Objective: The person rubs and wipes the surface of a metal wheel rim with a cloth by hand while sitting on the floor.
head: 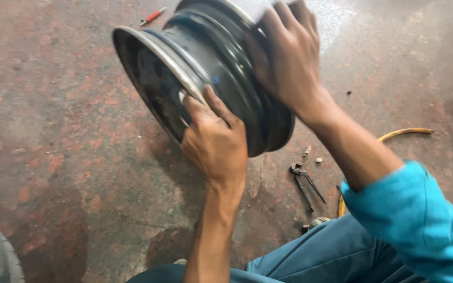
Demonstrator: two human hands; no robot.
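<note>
Black wheel rim (pixel 205 78) upright on floor (pixel 69 173), left hand (pixel 216 139) clamped on its near edge, right hand (pixel 284 57) gripping its far edge

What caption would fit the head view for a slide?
Both hands, left and right, grip a dark steel wheel rim standing on edge on a reddish floor, pliers lying nearby.

Floor left of wheel rim (pixel 205 73) open; pliers (pixel 306 184), hose (pixel 402 133) clutter right side
</note>
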